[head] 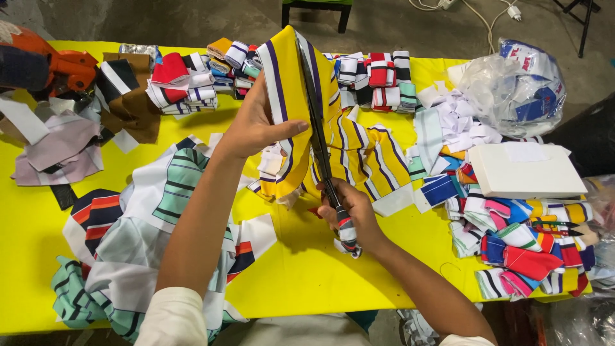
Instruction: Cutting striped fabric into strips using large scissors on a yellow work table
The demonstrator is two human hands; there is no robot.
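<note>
Two hands at work: the right hand [351,208] is closed around the wrapped handles of long dark scissors [318,138], blades up along a yellow ribbed knit strip [291,90] with purple and white stripes, pinched upright by the left hand [256,125] above the glossy yellow table [301,269]. Folded striped collars [525,247] are piled to the right.

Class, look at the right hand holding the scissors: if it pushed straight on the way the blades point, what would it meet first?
The right hand drives the scissors up through the yellow striped fabric held by the left hand. Straight on, it would meet more of that fabric first; beyond the tip, probably the folded striped rolls, though depth is unclear.
</note>
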